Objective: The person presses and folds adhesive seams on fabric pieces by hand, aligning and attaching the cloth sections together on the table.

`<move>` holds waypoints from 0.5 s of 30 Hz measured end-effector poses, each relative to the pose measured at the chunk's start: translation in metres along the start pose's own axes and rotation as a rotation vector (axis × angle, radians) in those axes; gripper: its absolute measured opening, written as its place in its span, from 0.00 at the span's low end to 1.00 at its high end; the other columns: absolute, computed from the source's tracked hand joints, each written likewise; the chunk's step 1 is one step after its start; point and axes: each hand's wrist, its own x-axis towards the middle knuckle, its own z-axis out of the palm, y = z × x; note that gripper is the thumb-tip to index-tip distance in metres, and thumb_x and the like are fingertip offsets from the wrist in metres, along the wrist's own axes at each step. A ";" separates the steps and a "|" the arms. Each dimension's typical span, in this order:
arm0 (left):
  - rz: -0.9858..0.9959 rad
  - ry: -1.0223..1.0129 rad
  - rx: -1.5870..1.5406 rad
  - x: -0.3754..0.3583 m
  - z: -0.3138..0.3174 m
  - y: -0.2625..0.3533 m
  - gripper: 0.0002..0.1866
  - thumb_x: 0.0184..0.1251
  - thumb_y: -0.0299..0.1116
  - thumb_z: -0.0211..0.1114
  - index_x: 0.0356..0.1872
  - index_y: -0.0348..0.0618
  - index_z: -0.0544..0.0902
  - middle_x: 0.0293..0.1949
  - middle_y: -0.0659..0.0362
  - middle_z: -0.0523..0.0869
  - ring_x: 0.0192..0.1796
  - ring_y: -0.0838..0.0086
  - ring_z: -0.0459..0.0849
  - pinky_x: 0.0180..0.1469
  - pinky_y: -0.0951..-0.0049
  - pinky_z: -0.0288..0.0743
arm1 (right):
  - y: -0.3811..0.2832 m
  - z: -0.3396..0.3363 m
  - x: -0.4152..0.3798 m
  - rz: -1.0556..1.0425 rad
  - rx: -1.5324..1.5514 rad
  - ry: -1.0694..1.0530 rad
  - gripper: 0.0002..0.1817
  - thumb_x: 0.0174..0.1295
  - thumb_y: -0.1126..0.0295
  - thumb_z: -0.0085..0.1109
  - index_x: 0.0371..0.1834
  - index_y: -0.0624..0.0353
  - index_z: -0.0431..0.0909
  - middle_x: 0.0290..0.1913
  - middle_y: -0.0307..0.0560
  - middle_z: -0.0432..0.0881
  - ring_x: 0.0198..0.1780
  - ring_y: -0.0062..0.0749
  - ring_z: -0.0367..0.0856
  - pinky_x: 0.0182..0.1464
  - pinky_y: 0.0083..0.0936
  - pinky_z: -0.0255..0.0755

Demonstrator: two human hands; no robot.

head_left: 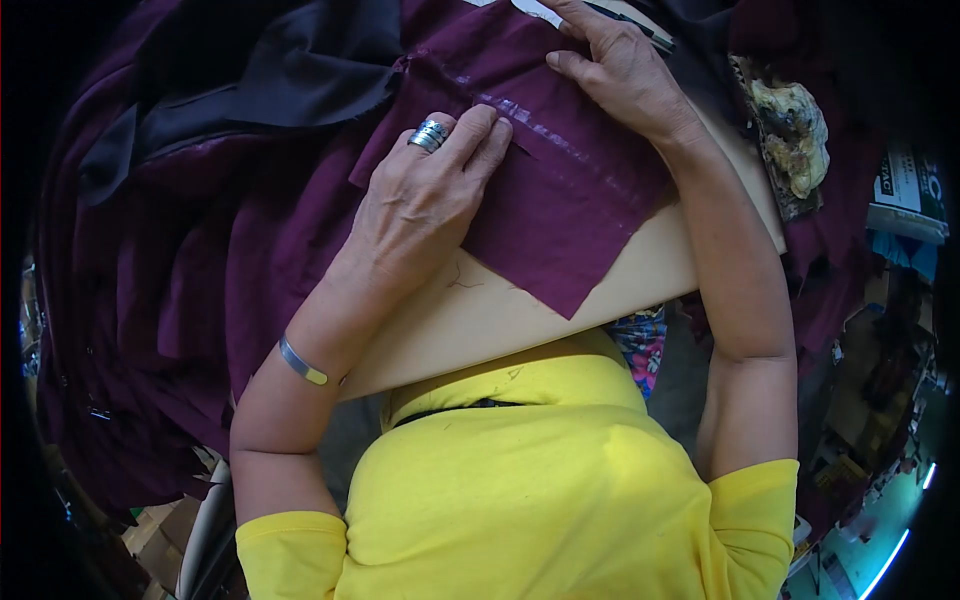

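- My left hand (425, 190) bends its fingers onto maroon, pointed cloth (570, 235) lying beneath; I cannot tell whether it pinches.
- My right hand (632, 80) spreads open at the cloth's edge.
- A pale tan, flat board (465, 325) lies under both.

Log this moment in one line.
left hand: bunched on cloth, at pale streak | right hand: open, at cloth's far side | cloth: flat on board
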 end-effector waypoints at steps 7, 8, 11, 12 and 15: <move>0.128 -0.046 0.145 0.001 -0.008 0.003 0.34 0.43 0.16 0.57 0.56 0.59 0.77 0.52 0.57 0.75 0.42 0.65 0.77 0.42 0.70 0.76 | 0.007 0.005 0.000 -0.146 0.012 0.066 0.34 0.53 0.82 0.52 0.67 0.50 0.61 0.60 0.56 0.71 0.53 0.43 0.77 0.58 0.30 0.68; 0.116 -0.056 0.120 0.002 -0.009 0.002 0.33 0.43 0.16 0.56 0.56 0.57 0.77 0.52 0.57 0.75 0.43 0.64 0.77 0.43 0.70 0.76 | 0.007 0.006 -0.001 -0.177 -0.013 0.082 0.34 0.53 0.82 0.52 0.66 0.50 0.61 0.60 0.56 0.71 0.54 0.43 0.76 0.58 0.30 0.68; 0.043 -0.045 0.072 0.003 -0.008 -0.002 0.31 0.45 0.15 0.56 0.55 0.52 0.77 0.52 0.56 0.76 0.46 0.63 0.78 0.46 0.69 0.77 | 0.006 0.005 -0.002 -0.155 -0.007 0.070 0.34 0.53 0.82 0.52 0.66 0.51 0.61 0.61 0.56 0.70 0.57 0.43 0.74 0.60 0.29 0.66; -0.006 -0.015 0.074 0.002 -0.001 -0.004 0.30 0.46 0.15 0.56 0.55 0.50 0.77 0.52 0.56 0.76 0.47 0.62 0.78 0.47 0.68 0.77 | 0.006 0.004 -0.002 -0.130 0.010 0.057 0.34 0.53 0.82 0.52 0.66 0.51 0.62 0.61 0.56 0.70 0.58 0.43 0.74 0.60 0.29 0.66; -0.020 0.056 0.115 0.003 0.005 -0.007 0.25 0.48 0.17 0.56 0.52 0.41 0.77 0.49 0.56 0.76 0.45 0.65 0.78 0.46 0.72 0.76 | 0.003 0.001 -0.003 -0.069 0.032 0.025 0.33 0.53 0.81 0.52 0.66 0.50 0.61 0.62 0.55 0.70 0.59 0.42 0.73 0.61 0.29 0.65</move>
